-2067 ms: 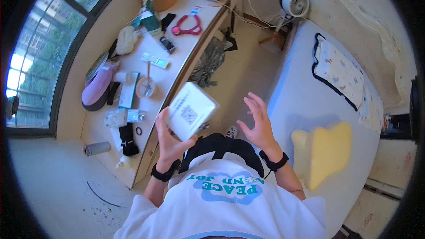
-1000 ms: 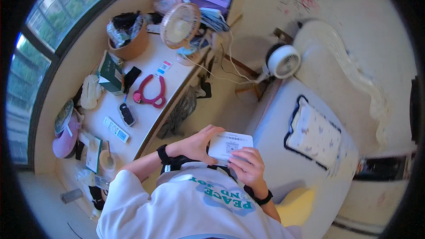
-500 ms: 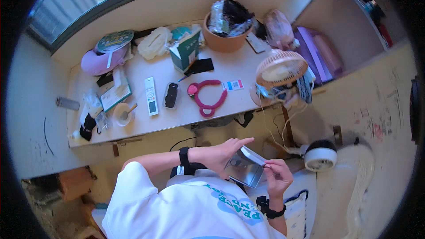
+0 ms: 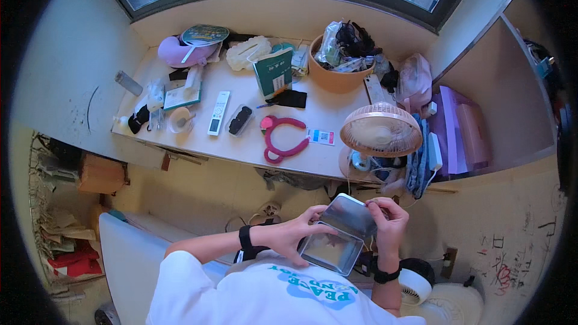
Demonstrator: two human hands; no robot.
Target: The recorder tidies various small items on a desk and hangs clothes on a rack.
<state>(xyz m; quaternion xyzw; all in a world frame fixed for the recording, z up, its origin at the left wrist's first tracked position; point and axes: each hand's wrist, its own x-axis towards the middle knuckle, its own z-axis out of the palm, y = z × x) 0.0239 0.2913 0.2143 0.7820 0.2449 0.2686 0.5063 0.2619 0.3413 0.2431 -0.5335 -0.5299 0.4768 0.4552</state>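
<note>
In front of my chest I hold a rectangular silver metal tin (image 4: 332,255) with its hinged lid (image 4: 349,214) standing up on the far side. My left hand (image 4: 290,236) is wrapped round the tin's left side, thumb over the edge. The fingers of my right hand (image 4: 388,219) pinch the lid's upper right corner. Shiny grey metal shows inside the tin, with blurred reflections. Beyond my hands, the nearest desk items are a dark pink headband (image 4: 269,142) with a small round ear and a peach desk fan (image 4: 381,130).
On the white desk (image 4: 241,155) stand a remote control (image 4: 219,112), a small black-filled case (image 4: 240,120), a green box (image 4: 274,73) and a terracotta pot (image 4: 338,78) full of items. Purple boxes (image 4: 466,132) fill the right end. A white fan (image 4: 415,281) is low beside my right forearm.
The tin's lid has swung wider, so more of the inside shows. My right hand has risen with the lid's corner. My view has shifted, bringing more window into sight.
</note>
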